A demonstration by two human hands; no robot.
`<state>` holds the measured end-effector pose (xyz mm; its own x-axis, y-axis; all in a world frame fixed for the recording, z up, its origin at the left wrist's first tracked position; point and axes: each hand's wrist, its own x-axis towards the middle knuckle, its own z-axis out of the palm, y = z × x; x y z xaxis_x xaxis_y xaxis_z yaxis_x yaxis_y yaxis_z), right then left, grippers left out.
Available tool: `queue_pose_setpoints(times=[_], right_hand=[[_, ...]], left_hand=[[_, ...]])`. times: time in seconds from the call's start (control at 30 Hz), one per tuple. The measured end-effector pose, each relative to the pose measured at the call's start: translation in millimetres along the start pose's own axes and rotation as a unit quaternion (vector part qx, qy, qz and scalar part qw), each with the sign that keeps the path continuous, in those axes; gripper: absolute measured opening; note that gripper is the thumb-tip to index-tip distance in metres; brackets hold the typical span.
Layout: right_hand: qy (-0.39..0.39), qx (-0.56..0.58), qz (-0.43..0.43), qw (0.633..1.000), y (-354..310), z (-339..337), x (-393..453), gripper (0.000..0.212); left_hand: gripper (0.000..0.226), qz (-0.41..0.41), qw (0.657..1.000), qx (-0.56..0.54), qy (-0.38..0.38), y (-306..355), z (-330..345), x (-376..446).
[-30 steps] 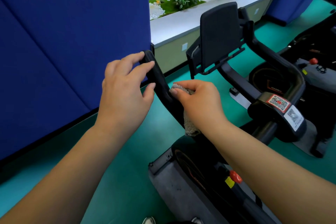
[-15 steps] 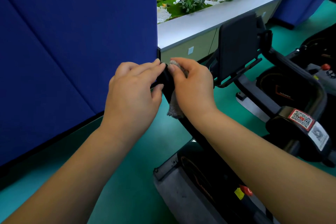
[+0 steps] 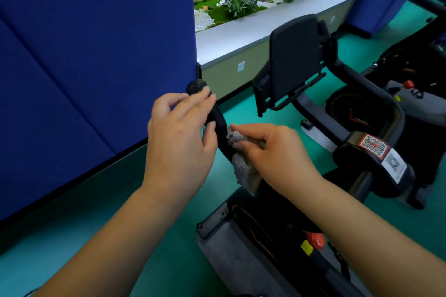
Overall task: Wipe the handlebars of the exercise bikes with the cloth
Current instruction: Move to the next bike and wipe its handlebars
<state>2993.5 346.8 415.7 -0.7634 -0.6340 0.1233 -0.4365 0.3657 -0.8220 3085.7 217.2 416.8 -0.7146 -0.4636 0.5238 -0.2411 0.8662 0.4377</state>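
The black left handlebar (image 3: 217,118) of the exercise bike rises toward the blue partition, its rounded tip showing above my fingers. My left hand (image 3: 179,142) holds the bar near that tip, fingers over the top and thumb on the side. Just below it, my right hand (image 3: 272,154) grips a grey fluffy cloth (image 3: 243,171) wrapped around the bar; the cloth's loose end hangs down under my palm. The bike's black console (image 3: 293,55) and the right handlebar (image 3: 376,94) stand to the right.
A blue padded partition (image 3: 96,55) stands close on the left. A grey ledge (image 3: 241,34) with plants runs behind the bike. A second exercise bike (image 3: 415,72) stands at the right on the green floor (image 3: 72,236). The bike's grey body with a red knob (image 3: 315,240) lies below my arms.
My right hand has slid the cloth back down the handlebar, away from the tip. My left hand stays at the tip, which now shows above its fingers.
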Motion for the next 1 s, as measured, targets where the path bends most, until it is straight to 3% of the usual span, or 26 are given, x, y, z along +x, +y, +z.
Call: queue_pose_setpoints(times=[0.47, 0.73, 0.83, 1.0], right_hand=[[-0.069, -0.107, 0.053, 0.990, 25.9, -59.0, -71.6, 0.027], [-0.101, -0.232, -0.027, 0.967, 26.4, -74.8, -100.5, 0.024], [-0.040, -0.231, -0.043, 0.971, 40.5, -79.6, -110.3, 0.019], [0.134, -0.201, -0.017, 0.970, 72.3, -80.0, -129.3, 0.030]], left_hand=[[0.025, 0.042, 0.994, 0.026, -0.100, 40.3, 20.5, -36.8], [0.017, 0.091, 0.983, 0.017, -0.159, 72.4, 29.2, -52.2], [0.018, 0.091, 0.981, 0.022, -0.172, 79.2, 29.2, -54.3], [0.020, 0.084, 0.979, 0.027, -0.183, 87.9, 28.6, -58.6]])
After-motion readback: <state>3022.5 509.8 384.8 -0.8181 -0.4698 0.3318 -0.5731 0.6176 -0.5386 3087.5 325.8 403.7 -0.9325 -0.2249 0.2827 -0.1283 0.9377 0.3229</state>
